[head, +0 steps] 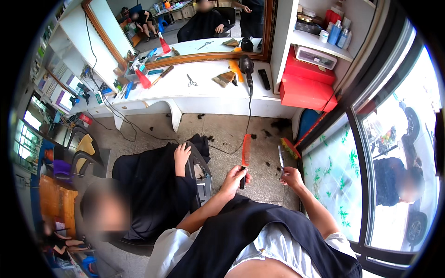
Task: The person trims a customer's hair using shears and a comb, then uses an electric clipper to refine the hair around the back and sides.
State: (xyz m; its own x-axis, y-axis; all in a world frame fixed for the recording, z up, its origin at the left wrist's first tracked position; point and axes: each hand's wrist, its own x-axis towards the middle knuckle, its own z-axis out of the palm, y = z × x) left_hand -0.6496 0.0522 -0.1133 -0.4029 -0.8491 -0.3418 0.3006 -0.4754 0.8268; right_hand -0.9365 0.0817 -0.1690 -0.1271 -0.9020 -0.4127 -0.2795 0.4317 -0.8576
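Note:
My left hand (232, 181) grips a red-orange comb (246, 150), teeth to the right, held upright over the floor. A black handle (242, 180) shows below the comb, within the same grip. To the right, my right hand (292, 176) holds a pair of metal scissors (281, 157), blades pointing up; its finger loops are partly hidden by my fingers. Left of my hands, a seated person wears a black cutting cape (149, 194), one hand (182, 154) resting on the arm of a barber chair (204, 173). Both my hands are apart from this person.
A white counter (208, 73) under a mirror (222, 21) bears a hair dryer (246, 66), other scissors (191, 80), an orange comb (235, 70) and a red spray bottle (142, 77). Its cord (222, 152) trails across the hair-strewn floor. A broom (290, 148) leans near the glass door (330, 180).

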